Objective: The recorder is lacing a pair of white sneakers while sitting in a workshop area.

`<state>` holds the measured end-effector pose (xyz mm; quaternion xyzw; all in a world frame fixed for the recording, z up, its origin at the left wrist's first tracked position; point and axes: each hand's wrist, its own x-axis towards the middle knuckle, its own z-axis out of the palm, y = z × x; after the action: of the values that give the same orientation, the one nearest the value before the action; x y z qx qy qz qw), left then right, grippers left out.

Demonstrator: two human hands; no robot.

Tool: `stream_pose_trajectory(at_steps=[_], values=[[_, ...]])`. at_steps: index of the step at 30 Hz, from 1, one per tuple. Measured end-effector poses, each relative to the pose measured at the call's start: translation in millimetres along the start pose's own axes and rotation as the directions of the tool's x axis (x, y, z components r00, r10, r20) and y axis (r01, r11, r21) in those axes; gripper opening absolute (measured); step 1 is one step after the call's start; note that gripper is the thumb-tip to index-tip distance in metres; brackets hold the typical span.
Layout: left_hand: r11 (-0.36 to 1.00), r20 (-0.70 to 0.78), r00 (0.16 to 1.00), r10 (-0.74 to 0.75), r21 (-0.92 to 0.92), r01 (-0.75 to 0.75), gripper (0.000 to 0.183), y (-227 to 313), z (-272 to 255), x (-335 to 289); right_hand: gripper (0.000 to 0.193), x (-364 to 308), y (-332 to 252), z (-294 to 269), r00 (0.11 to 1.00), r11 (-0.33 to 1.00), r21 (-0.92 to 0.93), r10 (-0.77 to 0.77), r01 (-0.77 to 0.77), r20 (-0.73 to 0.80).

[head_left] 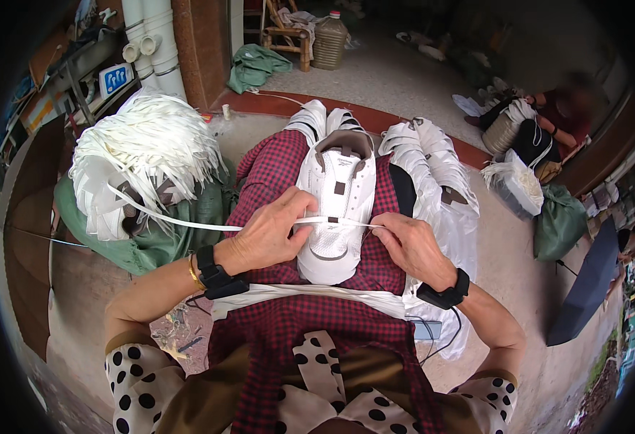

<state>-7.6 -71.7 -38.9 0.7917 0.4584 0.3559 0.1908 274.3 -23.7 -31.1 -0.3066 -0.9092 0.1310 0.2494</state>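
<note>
A white shoe upper point(329, 269) rests on my lap, its toe toward me and its dark-lined opening away from me. A flat white shoelace point(180, 221) runs across it, over the tongue near the toe. My left hand point(277, 228) is closed at the left side of the upper, thumb and fingers pinching the shoelace where it lies on the shoe. On the other side my right hand point(410, 247) pinches the shoelace's other stretch, fingers pressed together. The lace's left length trails toward a large bundle of white laces point(147, 134).
A green sack point(144, 253) lies under the lace bundle and more shoe parts point(104, 192). Stacked white uppers point(433, 155) stand right of my lap, near plastic wrapping point(447, 260). A co-worker point(567, 112) sits at far right. A dark folded umbrella-like panel point(585, 289) stands closer.
</note>
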Motion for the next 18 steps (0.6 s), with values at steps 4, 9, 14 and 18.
stream_pose_trajectory(at_steps=[4, 9, 14, 18], values=[[0.754, 0.158, 0.928, 0.338, 0.545, -0.367, 0.025, -37, -40, -23, 0.010, -32, 26, -18, 0.999, 1.000, -0.024, -0.003, 0.002, -0.050], [0.700, -0.042, 0.987, 0.153, 0.710, -0.079, 0.015, -73, -143, -85, 0.011, -103, 77, -67, 0.964, 0.954, -0.182, 0.212, -0.239, -0.158], [0.644, -0.512, 0.858, 0.050, 0.673, 0.364, 0.016, -97, -246, -156, 0.013, -181, 112, -128, 0.833, 0.782, -0.293, 0.486, -0.549, -0.264], [0.584, -0.631, 0.773, 0.063, 0.651, 0.485, 0.024, -126, -296, -212, 0.013, -214, 121, -136, 0.760, 0.698, -0.301, 0.593, -0.650, -0.266]])
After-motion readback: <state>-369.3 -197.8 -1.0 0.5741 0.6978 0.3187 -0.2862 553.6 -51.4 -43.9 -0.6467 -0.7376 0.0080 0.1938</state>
